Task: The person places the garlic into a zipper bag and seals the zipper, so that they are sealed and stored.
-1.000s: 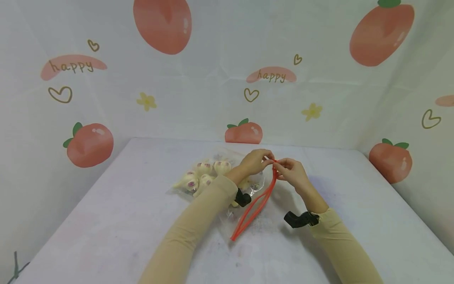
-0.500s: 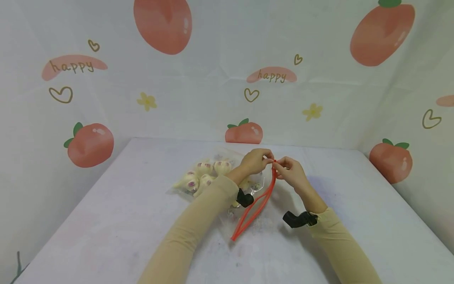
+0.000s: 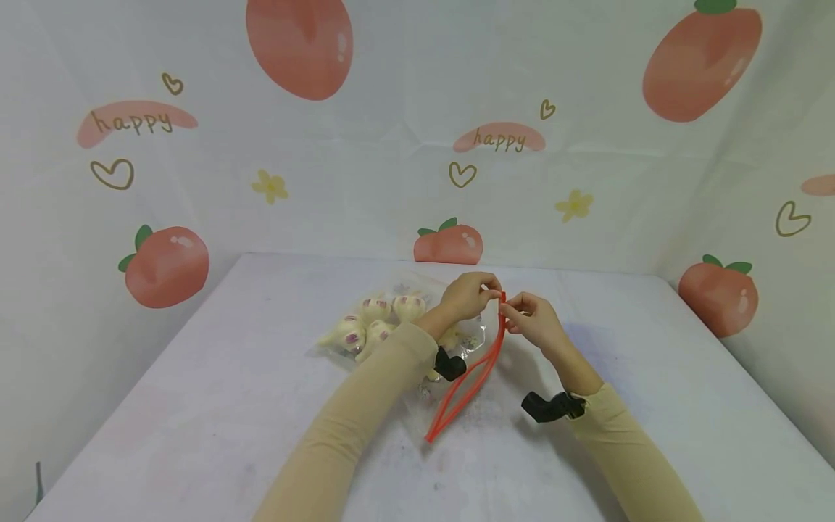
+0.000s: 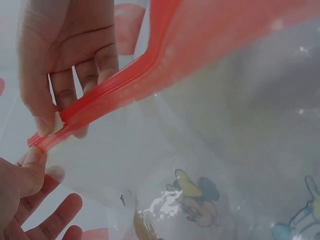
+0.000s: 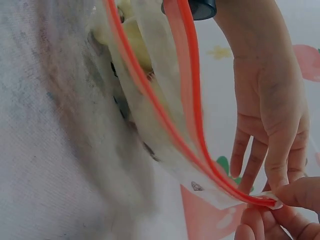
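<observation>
A clear zip bag [image 3: 417,406] with red zip edges lies on the table, its mouth gaping toward the near end. Several garlic bulbs [image 3: 352,333] are inside it. My left hand [image 3: 466,296] pinches the far end of the red zip [image 4: 100,97] between thumb and finger, its other fingers spread loosely. Just below that, my right hand [image 3: 536,319] pinches the zip at a small white slider [image 4: 59,121]. In the right wrist view, the two red zip strips [image 5: 192,90] stand apart along most of their length and meet at the fingertips.
The bag rests on a white table [image 3: 215,435]. Behind stands a white cloth backdrop [image 3: 365,181] printed with red fruit and hearts. Black wrist mounts [image 3: 548,407] sit on both forearms. A thin dark object [image 3: 39,482] shows at the lower left edge.
The right hand has slipped slightly down and left along the zip, so more of the red end shows above its fingers. The left hand has barely shifted, and the garlic has not moved.
</observation>
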Tool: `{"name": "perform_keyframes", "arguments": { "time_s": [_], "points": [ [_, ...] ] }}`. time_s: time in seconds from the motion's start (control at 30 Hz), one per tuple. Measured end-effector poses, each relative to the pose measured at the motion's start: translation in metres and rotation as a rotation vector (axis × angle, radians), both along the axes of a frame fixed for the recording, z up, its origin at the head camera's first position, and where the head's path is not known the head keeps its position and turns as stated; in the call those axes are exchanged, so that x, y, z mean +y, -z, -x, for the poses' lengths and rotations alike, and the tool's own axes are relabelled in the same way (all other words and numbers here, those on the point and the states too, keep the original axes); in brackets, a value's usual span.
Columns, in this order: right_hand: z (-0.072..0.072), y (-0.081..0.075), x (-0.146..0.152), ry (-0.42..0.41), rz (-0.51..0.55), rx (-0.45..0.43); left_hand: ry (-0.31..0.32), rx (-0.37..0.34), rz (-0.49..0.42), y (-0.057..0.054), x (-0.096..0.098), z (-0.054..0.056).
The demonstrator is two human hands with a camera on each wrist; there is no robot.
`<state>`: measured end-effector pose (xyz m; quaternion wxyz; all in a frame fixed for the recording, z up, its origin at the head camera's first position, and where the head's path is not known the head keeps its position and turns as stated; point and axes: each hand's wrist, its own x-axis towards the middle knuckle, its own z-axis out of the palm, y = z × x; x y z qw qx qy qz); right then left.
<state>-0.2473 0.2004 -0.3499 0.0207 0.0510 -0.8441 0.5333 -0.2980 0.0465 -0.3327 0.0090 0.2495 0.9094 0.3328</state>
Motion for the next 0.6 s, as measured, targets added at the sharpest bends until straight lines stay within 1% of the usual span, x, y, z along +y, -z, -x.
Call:
{"name": "perform_keyframes", "arguments": {
  "time_s": [0.13,0.37,0.6],
  "points": [
    [-0.0018,0.0007,0.0,-0.008,-0.02,-0.002,-0.003,0.001,-0.005,-0.0015,-0.002,-0.0004],
    [-0.004,0.0011,0.0011,-0.034,-0.018,0.0,-0.006,0.01,-0.01,-0.0017,-0.0031,-0.0007],
    [-0.0063,0.003,0.0037,-0.065,-0.029,-0.045,-0.018,0.022,-0.011,-0.0004,-0.0026,-0.0005]
  ]
}}
